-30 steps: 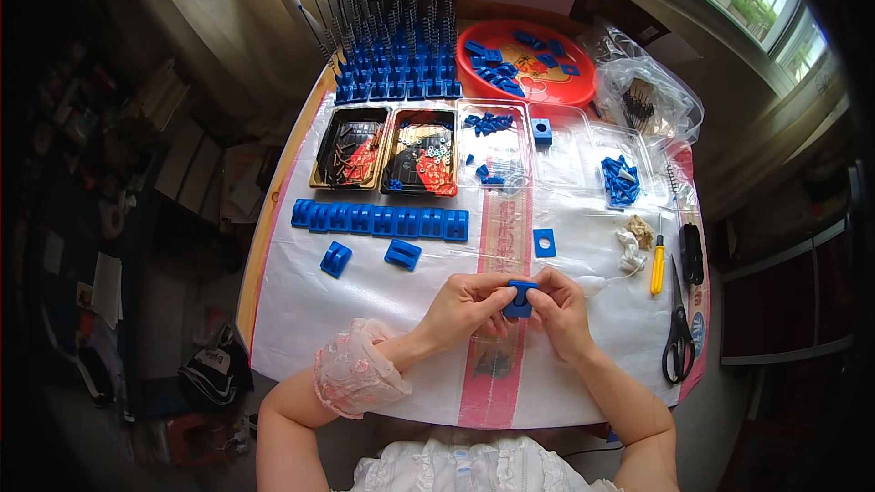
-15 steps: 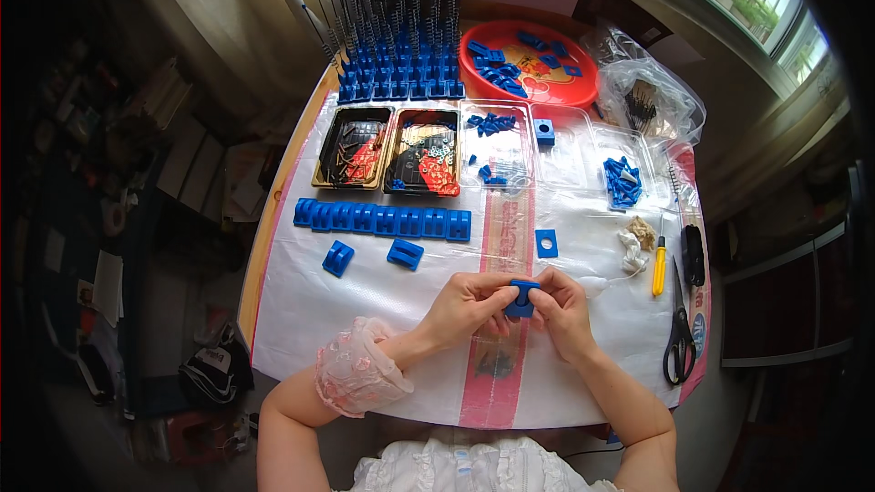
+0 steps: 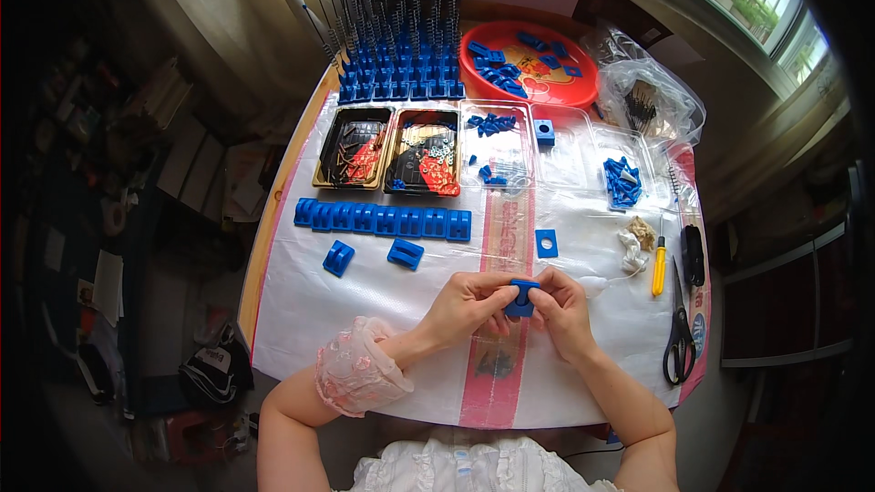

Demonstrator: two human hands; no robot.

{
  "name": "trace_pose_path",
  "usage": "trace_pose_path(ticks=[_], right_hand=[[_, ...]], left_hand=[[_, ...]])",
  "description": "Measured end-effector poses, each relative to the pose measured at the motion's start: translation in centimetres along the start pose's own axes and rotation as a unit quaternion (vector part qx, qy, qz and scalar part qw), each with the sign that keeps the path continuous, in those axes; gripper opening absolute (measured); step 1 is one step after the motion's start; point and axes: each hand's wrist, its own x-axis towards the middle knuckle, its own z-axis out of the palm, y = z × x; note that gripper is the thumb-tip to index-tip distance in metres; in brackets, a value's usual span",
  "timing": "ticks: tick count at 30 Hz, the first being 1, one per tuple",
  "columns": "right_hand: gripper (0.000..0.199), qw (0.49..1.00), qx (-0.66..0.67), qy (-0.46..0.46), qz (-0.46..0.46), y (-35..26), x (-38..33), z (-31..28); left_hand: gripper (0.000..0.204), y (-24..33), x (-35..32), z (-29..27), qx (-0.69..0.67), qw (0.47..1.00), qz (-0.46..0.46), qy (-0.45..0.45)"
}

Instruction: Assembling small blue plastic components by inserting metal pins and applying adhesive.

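Note:
Both hands meet over the table's near middle, gripping one blue plastic part (image 3: 520, 302) between them. My left hand (image 3: 478, 303) pinches its left side with thumb and fingers. On the right side, my right hand (image 3: 560, 310) presses with its thumb, fingers curled behind. Much of the part is covered by my fingers. Just beyond the hands lies a flat blue square piece with a round hole (image 3: 546, 243). Farther left are two loose blue curved parts, one (image 3: 338, 258) and another (image 3: 405, 253), below a row of similar blue parts (image 3: 383, 220).
Behind the row stand black trays (image 3: 351, 148) of small hardware and clear trays (image 3: 497, 144) of blue pieces. A rack of spring-topped blue parts (image 3: 401, 64) and a red basin (image 3: 579, 91) are at the back. Scissors (image 3: 679, 346) and a yellow-handled screwdriver (image 3: 659, 278) lie right.

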Motion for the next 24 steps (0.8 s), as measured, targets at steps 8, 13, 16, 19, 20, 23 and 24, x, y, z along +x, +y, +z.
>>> trace_pose_path(ticks=[8,13,16,19,20,23,24], right_hand=[[0.015,1.0,0.005,0.0,-0.001,0.07,0.02,0.02],[0.01,1.0,0.008,0.004,-0.001,-0.22,0.0,0.22],[0.01,1.0,0.011,0.003,-0.004,-0.19,0.0,0.22],[0.01,1.0,0.014,0.001,-0.006,-0.14,0.03,0.14],[0.01,1.0,0.015,0.0,-0.006,-0.1,0.03,0.12],[0.011,1.0,0.004,0.002,-0.007,0.01,0.06,0.07],[0.011,1.0,0.004,0.003,-0.006,-0.04,0.05,0.1]], left_hand=[[0.029,-0.09,0.05,0.03,-0.003,1.0,0.003,-0.001],[0.029,-0.01,0.0,0.07,-0.001,1.0,-0.001,0.003],[0.029,0.14,-0.03,0.11,0.0,1.0,0.001,0.002],[0.029,0.13,0.02,0.1,-0.002,1.0,0.004,-0.001],[0.029,0.09,0.02,0.08,0.0,1.0,0.004,-0.001],[0.03,-0.01,0.04,0.03,0.004,1.0,0.003,-0.001],[0.03,-0.02,0.03,0.02,0.004,1.0,0.004,-0.001]])
